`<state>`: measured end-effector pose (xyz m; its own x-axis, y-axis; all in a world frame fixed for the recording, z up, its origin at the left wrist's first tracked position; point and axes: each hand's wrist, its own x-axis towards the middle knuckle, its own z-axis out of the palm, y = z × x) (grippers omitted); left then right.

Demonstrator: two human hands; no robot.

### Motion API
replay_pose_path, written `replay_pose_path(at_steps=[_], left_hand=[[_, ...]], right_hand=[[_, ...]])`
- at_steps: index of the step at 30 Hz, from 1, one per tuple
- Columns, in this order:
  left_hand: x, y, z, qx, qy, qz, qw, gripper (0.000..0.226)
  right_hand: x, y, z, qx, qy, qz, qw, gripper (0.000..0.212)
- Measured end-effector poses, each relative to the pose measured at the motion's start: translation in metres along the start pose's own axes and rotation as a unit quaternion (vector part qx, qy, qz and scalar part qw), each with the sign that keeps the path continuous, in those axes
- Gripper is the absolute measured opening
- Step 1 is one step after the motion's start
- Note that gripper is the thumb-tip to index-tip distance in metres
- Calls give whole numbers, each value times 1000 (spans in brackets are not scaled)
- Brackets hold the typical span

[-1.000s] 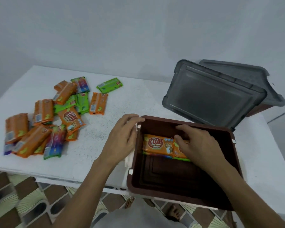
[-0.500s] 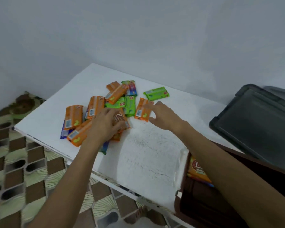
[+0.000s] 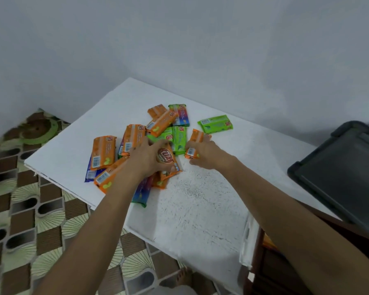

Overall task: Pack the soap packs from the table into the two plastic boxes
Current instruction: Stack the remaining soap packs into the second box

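The soap packs [image 3: 107, 154] lie in a messy heap on the left part of the white table [image 3: 200, 209], some on top of others, and a few sit close to the left edge. That is the first worry: the packs look shiny and slippery, so a quick pull from the heap may drag a neighbor along and push one off onto the floor. A pack could also slip out of a loose grip on the long way over to the brown box [image 3: 262, 262], which waits far to the right, at the near corner of the table. A bit of orange shows inside it. The left hand [image 3: 145, 160] reaches into the middle of the heap, palm down, with its fingers and thumb curled round an orange pack with a round mark [image 3: 165, 159]. Just to the right, the right hand [image 3: 205, 154] pinches a small orange pack [image 3: 195, 143] by its near end. A green pack [image 3: 215, 124] lies alone behind that hand. Both arms are stretched out long.
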<state>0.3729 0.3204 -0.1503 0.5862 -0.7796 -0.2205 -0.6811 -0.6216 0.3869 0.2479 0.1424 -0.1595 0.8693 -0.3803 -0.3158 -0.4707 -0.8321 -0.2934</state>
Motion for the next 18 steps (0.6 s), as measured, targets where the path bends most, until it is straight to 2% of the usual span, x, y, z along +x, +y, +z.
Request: replay_pose_path(at_steps=[7,12,15,18], left_hand=[[2,7,4,-99,3,-3,995,81],[0,6,1,-95,-18,-7,995,81],[-1,6,2,-104,-22,-6,994,78],[0,6,3,-120,-14,-5,993,74]], right_hand=[[-1,0,4,-10,21,19,1000,42],[-3,-1,6,-89,32,14,995,28],[-4,-5,5,-137,19,7,990,36],[-9,-2,-4,-87,18,-1,996,28]])
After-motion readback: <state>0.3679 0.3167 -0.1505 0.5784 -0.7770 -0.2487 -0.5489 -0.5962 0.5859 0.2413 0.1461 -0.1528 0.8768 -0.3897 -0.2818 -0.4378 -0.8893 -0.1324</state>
